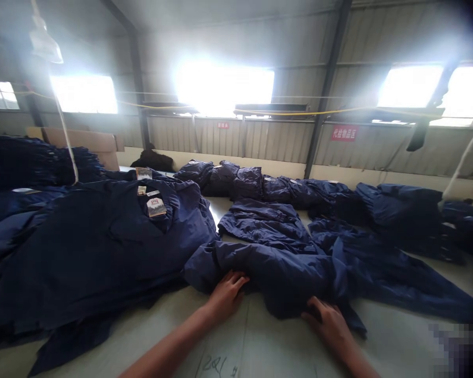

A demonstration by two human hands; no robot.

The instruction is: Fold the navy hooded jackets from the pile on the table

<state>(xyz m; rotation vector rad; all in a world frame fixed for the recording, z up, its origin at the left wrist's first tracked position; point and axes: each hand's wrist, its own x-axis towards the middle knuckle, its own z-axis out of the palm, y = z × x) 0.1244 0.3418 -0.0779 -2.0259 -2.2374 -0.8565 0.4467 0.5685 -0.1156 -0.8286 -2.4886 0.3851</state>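
Handling the bunched navy garment (268, 268) well seems to call for an even lift and draw from both sides, the slack smoothed so the thin cloth does not crease or twist. The garment lies on the pale table (244, 341) in front of the person, right of the pile of navy tops (102, 247) and before another folded navy garment (264, 220). The left hand (229, 287) and right hand (326, 320) are apart, both touching its near edge; whether the fingers pinch the cloth or only rest against it, I cannot tell. Its long axis runs left to right across the person's front, the right part sagging nearer; with no collar visible, which way it points is unclear, and its right end blends into neighbouring dark cloth.
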